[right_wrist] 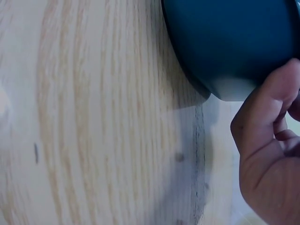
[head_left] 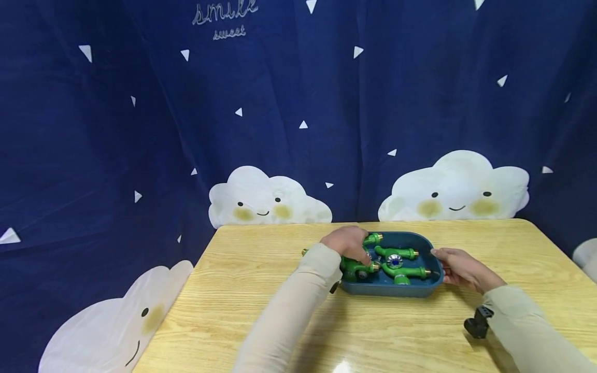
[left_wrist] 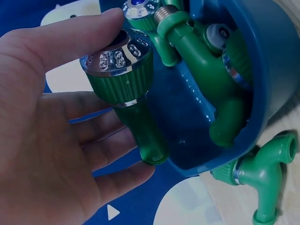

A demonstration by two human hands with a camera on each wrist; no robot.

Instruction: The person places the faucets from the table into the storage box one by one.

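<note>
Left hand [left_wrist: 42, 117] pinches green tap [left_wrist: 126, 89]; right hand [head_left: 459, 269] grips tray [head_left: 392, 290].

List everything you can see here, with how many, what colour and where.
taps: several, exact count unclear, green with brass ends and chrome caps, in the tray; one lies outside its left end
tray: one, dark blue, on the table
table: one, light wood, foreground
curtain: one, navy with white clouds and triangles, behind the table
left hand: one, holding a green tap at the tray's left end
right hand: one, gripping the tray's right end
</note>
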